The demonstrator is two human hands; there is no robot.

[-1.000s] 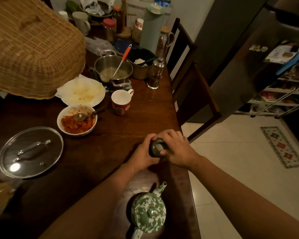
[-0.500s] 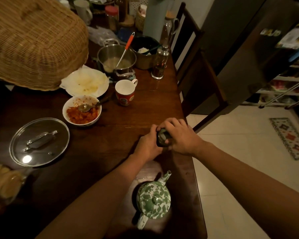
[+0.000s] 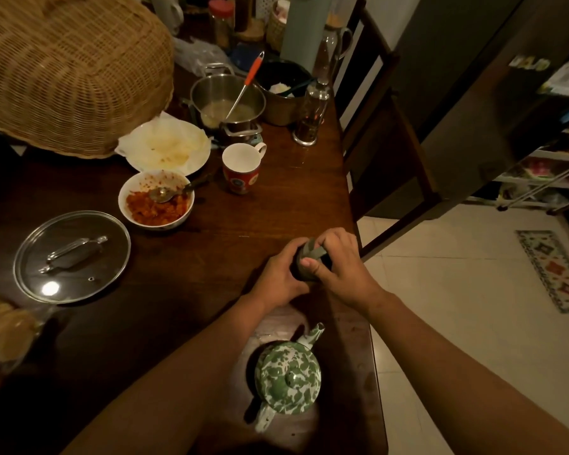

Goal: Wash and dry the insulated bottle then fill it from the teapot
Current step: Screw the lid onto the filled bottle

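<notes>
Our left grip [image 3: 276, 279] was curled round the dark body of the insulated bottle [image 3: 299, 270]. Our right grip [image 3: 340, 266] closed over its top, thumb and fingers pinching the grey-green cap [image 3: 313, 251]. Both held the bottle close to the right edge of the counter [image 3: 211, 254], about midway along it. Our hands hid its base, so we could not tell whether it rested on the wood.

Nearer to us along that same edge stood the green-and-white teapot [image 3: 288, 379], lid on, its spout pointing toward the bottle and apart from our hands. Farther in from the bottle stood a red mug [image 3: 242, 167], and left of it a white bowl [image 3: 156, 208] of orange-red food with a spoon in it. A glass lid [image 3: 71, 257] lay flat toward the left edge. Beyond the mug were a white plate [image 3: 168, 149] and a steel pot [image 3: 227, 100] with an orange-handled utensil leaning inside. A wicker cover [image 3: 69, 70] filled the far left corner. A wooden chair [image 3: 391, 142] stood beside the right edge.
</notes>
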